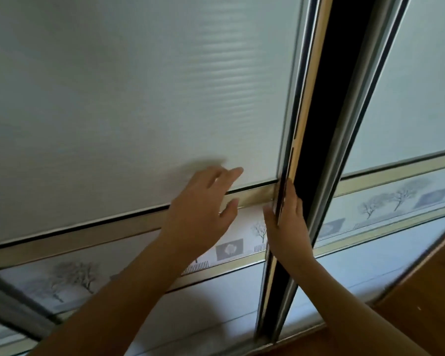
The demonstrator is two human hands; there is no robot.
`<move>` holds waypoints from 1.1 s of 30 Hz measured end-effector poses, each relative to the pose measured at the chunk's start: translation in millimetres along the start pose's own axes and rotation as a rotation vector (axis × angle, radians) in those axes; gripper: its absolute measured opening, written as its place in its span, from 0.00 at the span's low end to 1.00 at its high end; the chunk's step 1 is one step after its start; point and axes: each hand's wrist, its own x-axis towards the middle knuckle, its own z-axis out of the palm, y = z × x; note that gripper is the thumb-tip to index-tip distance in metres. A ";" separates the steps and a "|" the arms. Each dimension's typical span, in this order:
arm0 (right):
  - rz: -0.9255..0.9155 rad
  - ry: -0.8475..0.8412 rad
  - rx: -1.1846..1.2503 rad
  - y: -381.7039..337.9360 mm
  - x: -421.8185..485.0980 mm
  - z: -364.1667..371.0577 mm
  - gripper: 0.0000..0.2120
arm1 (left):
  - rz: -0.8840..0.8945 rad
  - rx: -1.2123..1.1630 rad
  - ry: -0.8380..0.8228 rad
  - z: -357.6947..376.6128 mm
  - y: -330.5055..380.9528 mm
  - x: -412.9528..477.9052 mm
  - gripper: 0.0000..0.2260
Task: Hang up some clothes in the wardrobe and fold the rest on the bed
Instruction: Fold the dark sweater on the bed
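Frosted sliding door point(139, 98) bars the way; dark gap point(316, 124) beside, contents unclear.

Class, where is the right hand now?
Head view, right of centre: the right hand grips the door edge beside the dark gap, near the left hand.

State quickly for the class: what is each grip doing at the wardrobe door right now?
Left grip: open, fingers straight, flat against the wardrobe door.
Right grip: closed round the door edge.
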 end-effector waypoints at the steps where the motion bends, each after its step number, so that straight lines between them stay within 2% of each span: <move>1: 0.022 -0.029 0.032 0.1 3.3 -0.7 0.32 | 0.055 0.007 0.075 -3.2 8.1 14.8 0.22; 4: 0.062 -0.092 0.098 3.6 8.5 0.8 0.32 | 0.204 0.072 0.213 -11.8 25.3 59.7 0.20; 9: 0.077 -0.175 0.134 11.3 11.2 7.2 0.33 | 0.236 0.317 0.274 -25.9 41.1 118.9 0.27; 14: 0.011 -0.208 0.024 12.0 17.1 8.8 0.27 | 0.119 0.558 0.301 -20.5 47.4 129.6 0.35; 20: -0.178 -0.377 -0.067 -6.0 33.6 26.3 0.27 | -0.017 0.717 0.299 -33.6 20.8 112.1 0.45; 28: -0.429 -0.520 -0.130 -47.7 34.0 70.9 0.20 | -0.081 0.774 0.294 -77.4 -25.6 66.8 0.44; 33: -0.499 -0.639 -0.206 -83.6 24.5 101.0 0.25 | -0.138 0.794 0.277 -107.3 -51.9 35.5 0.43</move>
